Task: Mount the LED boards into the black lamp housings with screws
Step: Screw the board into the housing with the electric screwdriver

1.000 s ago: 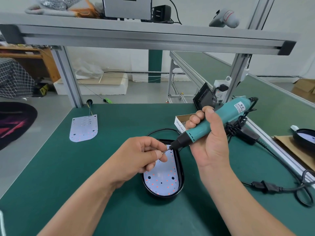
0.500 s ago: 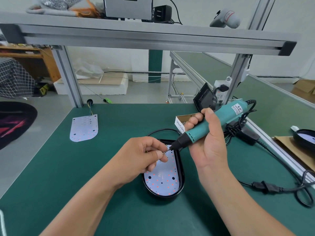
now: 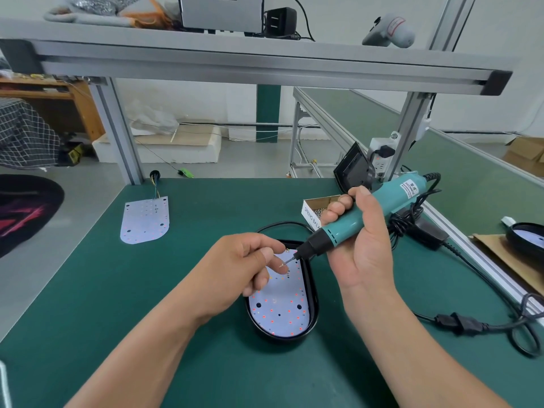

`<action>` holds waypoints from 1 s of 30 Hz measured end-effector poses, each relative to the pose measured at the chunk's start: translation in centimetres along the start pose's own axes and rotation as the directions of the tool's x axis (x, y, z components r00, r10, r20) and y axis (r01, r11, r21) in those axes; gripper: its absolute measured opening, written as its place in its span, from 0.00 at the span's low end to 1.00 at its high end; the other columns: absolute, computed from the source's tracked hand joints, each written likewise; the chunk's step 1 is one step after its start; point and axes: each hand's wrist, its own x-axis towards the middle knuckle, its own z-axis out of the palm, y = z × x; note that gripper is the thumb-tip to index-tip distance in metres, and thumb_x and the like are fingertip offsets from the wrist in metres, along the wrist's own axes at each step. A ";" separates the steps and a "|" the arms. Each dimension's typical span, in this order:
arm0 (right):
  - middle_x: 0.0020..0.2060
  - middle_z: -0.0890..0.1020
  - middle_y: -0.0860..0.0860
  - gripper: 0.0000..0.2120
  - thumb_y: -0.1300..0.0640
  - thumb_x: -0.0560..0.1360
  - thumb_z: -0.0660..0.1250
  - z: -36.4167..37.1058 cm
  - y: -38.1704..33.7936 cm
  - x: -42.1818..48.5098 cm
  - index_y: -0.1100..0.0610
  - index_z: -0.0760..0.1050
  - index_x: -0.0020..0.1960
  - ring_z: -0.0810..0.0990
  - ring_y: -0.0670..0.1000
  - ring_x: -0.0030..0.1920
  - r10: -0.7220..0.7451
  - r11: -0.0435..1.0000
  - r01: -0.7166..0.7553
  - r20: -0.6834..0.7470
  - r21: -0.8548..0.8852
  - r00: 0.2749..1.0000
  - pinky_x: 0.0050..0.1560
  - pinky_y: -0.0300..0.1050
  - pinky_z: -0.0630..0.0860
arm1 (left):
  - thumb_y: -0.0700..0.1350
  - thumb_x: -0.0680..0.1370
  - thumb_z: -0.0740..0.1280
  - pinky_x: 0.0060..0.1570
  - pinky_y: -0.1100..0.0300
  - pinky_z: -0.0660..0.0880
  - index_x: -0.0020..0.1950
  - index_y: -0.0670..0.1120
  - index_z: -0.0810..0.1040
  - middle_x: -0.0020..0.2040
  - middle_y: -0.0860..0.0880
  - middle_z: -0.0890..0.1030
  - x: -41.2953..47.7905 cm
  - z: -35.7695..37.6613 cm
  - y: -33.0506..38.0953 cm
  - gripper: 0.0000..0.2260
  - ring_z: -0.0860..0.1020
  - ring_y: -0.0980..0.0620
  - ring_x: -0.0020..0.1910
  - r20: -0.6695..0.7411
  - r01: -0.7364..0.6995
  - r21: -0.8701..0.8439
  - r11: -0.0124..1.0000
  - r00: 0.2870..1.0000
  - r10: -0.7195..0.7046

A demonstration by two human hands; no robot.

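Note:
A black oval lamp housing (image 3: 313, 307) lies on the green mat in front of me, with a white LED board (image 3: 279, 310) dotted with red LEDs inside it. My right hand (image 3: 362, 245) grips a teal electric screwdriver (image 3: 368, 213), its bit angled down-left over the board's far end. My left hand (image 3: 244, 266) pinches a small screw (image 3: 284, 262) at the bit's tip. A second loose LED board (image 3: 145, 219) with coloured wires lies at the far left of the mat.
An open cardboard box of screws (image 3: 316, 209) stands behind the housing. The screwdriver's black cable and plug (image 3: 459, 322) trail across the mat on the right. Another black housing (image 3: 527, 240) sits on cardboard at far right. An aluminium frame shelf (image 3: 265, 63) spans overhead.
The screwdriver has tipped slightly lower and the bit has met the screw held in my left fingers. The housing and boards have not moved.

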 end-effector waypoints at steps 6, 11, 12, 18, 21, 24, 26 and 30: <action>0.37 0.76 0.51 0.04 0.59 0.79 0.71 -0.3 -0.3 0.0 0.57 0.76 0.48 0.75 0.48 0.34 0.051 0.998 -0.050 0.031 -0.033 0.998 0.36 0.40 0.76 | 0.44 0.85 0.63 0.27 0.64 0.68 0.50 0.51 0.85 0.34 0.56 0.79 1.4 -0.4 -1.0 0.11 0.68 0.57 0.27 -0.320 0.064 -0.085 0.994 0.943 -0.088; 0.35 0.73 0.50 0.05 0.59 0.76 0.69 -0.4 0.3 -0.4 0.55 0.73 0.47 0.73 0.47 0.31 0.124 0.976 -0.100 0.115 -0.191 0.986 0.32 0.40 0.73 | 0.66 0.77 0.68 0.34 0.55 0.70 0.55 0.59 0.77 0.28 0.59 0.76 1.9 -1.1 -2.7 0.14 0.72 0.59 0.27 -0.377 0.172 0.294 0.940 0.925 -0.051; 0.35 0.73 0.50 0.05 0.59 0.76 0.69 -0.4 0.5 -0.5 0.55 0.73 0.47 0.73 0.48 0.31 0.142 0.970 -0.111 0.131 -0.215 0.981 0.31 0.40 0.72 | 0.68 0.74 0.68 0.33 0.56 0.68 0.58 0.61 0.74 0.27 0.59 0.75 1.9 -1.1 -2.9 0.18 0.72 0.59 0.26 -0.361 0.190 0.326 0.926 0.931 -0.064; 0.34 0.72 0.50 0.05 0.59 0.77 0.69 -0.3 1.3 -1.1 0.54 0.73 0.46 0.72 0.48 0.29 0.246 0.931 -0.175 0.196 -0.320 0.949 0.30 0.41 0.70 | 0.65 0.68 0.70 0.31 0.59 0.70 0.60 0.62 0.73 0.32 0.57 0.80 2.2 -0.9 -4.1 0.23 0.76 0.61 0.28 -0.309 0.252 0.374 0.893 0.941 -0.136; 0.34 0.71 0.50 0.05 0.59 0.77 0.69 0.0 1.4 -1.4 0.53 0.75 0.45 0.71 0.49 0.29 0.264 0.922 -0.181 0.213 -0.343 0.941 0.29 0.41 0.70 | 0.61 0.67 0.72 0.33 0.58 0.72 0.54 0.62 0.74 0.33 0.57 0.81 2.6 -0.9 -4.4 0.18 0.77 0.59 0.29 -0.304 0.261 0.324 0.909 0.939 -0.162; 0.33 0.72 0.50 0.05 0.60 0.77 0.68 0.2 1.5 -1.6 0.53 0.76 0.43 0.71 0.49 0.28 0.263 0.918 -0.171 0.226 -0.357 0.938 0.29 0.41 0.70 | 0.59 0.66 0.73 0.34 0.57 0.72 0.53 0.61 0.73 0.32 0.57 0.80 2.9 -0.9 -4.8 0.17 0.76 0.57 0.29 -0.302 0.267 0.272 0.924 0.936 -0.181; 0.33 0.72 0.51 0.05 0.61 0.77 0.68 0.2 1.6 -1.7 0.53 0.75 0.44 0.71 0.49 0.28 0.259 0.918 -0.163 0.234 -0.361 0.937 0.29 0.42 0.70 | 0.58 0.66 0.73 0.36 0.55 0.74 0.53 0.61 0.73 0.34 0.55 0.81 3.0 -0.9 -5.0 0.18 0.78 0.55 0.31 -0.304 0.263 0.252 0.931 0.935 -0.182; 0.33 0.72 0.51 0.05 0.60 0.74 0.72 0.3 1.8 -1.9 0.53 0.77 0.46 0.72 0.50 0.28 0.255 0.914 -0.145 0.260 -0.378 0.931 0.29 0.42 0.71 | 0.57 0.65 0.73 0.39 0.54 0.77 0.53 0.59 0.74 0.38 0.53 0.84 3.1 -0.9 -5.1 0.18 0.82 0.51 0.37 -0.307 0.251 0.234 0.939 0.936 -0.173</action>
